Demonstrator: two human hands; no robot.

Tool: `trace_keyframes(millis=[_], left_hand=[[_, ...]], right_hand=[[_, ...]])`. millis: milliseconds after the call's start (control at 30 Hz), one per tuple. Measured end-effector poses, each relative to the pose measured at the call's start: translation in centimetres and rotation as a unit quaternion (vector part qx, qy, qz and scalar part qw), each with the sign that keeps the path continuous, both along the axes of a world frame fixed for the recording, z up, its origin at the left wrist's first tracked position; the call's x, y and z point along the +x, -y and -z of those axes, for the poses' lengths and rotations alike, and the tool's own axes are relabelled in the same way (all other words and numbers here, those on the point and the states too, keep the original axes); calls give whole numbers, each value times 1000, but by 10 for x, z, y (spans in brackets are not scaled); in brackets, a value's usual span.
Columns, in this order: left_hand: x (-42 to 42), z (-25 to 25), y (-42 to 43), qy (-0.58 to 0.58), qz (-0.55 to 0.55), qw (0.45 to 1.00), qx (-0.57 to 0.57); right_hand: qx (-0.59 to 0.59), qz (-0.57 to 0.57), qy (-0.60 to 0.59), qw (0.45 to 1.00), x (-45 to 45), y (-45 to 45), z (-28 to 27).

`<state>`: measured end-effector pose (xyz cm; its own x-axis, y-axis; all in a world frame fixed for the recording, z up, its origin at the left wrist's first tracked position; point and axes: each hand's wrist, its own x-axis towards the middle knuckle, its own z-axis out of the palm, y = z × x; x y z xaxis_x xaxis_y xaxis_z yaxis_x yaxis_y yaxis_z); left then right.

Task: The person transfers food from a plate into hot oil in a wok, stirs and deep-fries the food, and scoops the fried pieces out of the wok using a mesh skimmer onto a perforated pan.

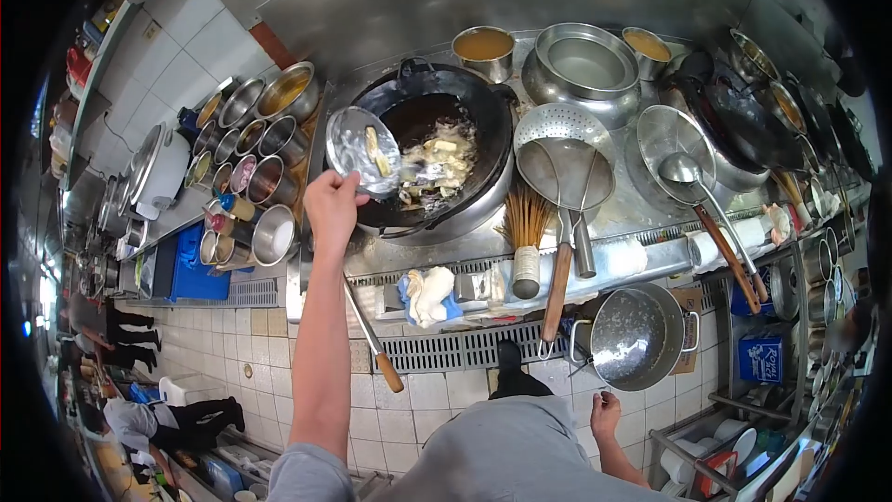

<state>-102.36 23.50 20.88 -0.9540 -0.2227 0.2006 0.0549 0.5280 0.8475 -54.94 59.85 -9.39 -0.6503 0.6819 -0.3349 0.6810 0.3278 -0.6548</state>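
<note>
One bowl (348,141) is tilting over one wok (490,149), centre-left, left hand (334,207) pinching its rim; lower right, right hand (605,416) is hanging half-curled.

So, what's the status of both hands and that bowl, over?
Left hand gripping bowl, tilted over wok, food pieces inside. Right hand low, fingers curled. Nothing seen between bowl and wok.

Left arm (321,353) extended, grip closed; right hand (606,416) low, fingers curled.
</note>
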Motion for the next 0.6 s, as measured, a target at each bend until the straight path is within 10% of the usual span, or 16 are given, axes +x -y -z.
trace_keyframes(millis=[200,600], left_hand=[[26,43,33,25,-16,950,311],[117,42,96,10,-24,900,434]], right_hand=[[72,-32,-55,995,-17,19,-5],[60,-15,-179,982,-75,64,-26]])
